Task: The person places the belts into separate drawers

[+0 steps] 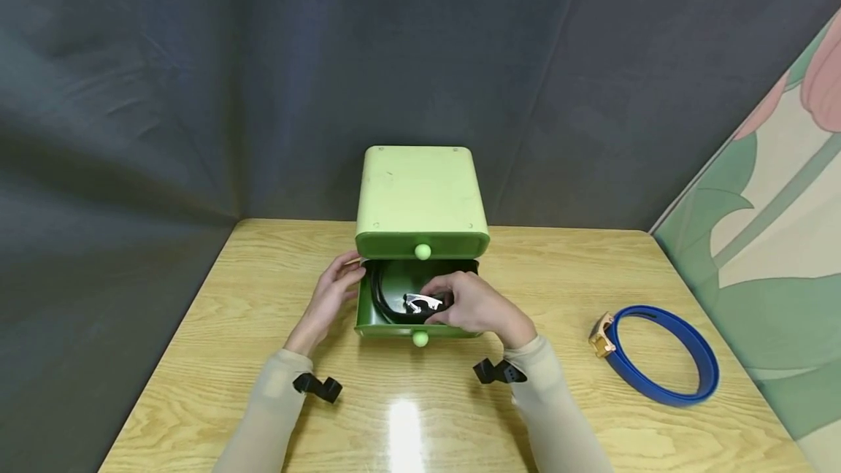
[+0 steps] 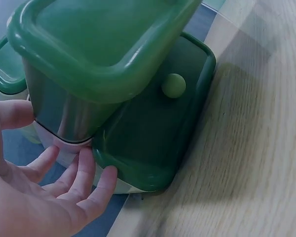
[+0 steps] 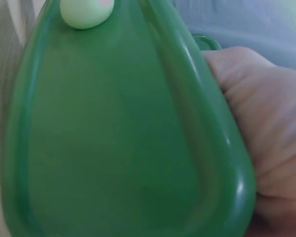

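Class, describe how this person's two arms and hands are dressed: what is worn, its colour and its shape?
Long, pale beige fabric sleeves cover both arms to the wrists. A small, black, blocky device sits at each wrist, one on the left and one on the right. The left hand and right hand wear no gloves. No cables show.
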Action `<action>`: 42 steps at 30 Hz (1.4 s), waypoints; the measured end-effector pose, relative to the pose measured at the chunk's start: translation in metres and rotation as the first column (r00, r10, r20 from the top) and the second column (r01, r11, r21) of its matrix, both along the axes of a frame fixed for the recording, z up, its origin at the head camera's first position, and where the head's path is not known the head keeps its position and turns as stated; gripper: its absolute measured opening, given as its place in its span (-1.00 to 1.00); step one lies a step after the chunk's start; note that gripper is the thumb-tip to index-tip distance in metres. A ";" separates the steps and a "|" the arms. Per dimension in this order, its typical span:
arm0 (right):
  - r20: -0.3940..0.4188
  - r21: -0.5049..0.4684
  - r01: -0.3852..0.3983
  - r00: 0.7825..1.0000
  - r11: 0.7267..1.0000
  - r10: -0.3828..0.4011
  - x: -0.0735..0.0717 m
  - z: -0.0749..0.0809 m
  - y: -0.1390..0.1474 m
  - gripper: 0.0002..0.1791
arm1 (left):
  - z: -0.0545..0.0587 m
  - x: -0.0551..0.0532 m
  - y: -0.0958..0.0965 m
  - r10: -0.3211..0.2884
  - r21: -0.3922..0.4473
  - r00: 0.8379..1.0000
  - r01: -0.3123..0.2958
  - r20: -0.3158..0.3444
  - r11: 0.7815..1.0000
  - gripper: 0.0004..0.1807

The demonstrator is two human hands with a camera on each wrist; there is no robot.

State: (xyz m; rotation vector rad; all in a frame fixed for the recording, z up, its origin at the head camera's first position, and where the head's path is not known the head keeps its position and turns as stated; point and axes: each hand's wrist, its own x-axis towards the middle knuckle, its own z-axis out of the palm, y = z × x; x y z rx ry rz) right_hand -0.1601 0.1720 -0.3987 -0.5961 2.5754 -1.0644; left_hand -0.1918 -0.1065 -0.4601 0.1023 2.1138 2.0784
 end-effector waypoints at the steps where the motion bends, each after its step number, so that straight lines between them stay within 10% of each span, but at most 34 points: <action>1: -0.004 0.004 -0.004 1.000 1.000 0.004 0.000 0.000 0.000 -0.59 | -0.001 0.000 0.000 0.002 -0.002 1.000 -0.002 -0.003 1.000 -0.40; 21: -0.151 -0.077 -0.020 0.988 0.997 0.008 -0.002 -0.002 0.005 -0.50 | 0.000 0.000 -0.003 0.001 0.005 1.000 -0.001 -0.011 1.000 -0.43; 42: -0.398 -0.306 0.000 0.908 0.952 -0.128 0.027 0.021 -0.001 -0.76 | 0.001 -0.002 -0.003 -0.009 0.003 1.000 0.009 -0.021 1.000 -0.43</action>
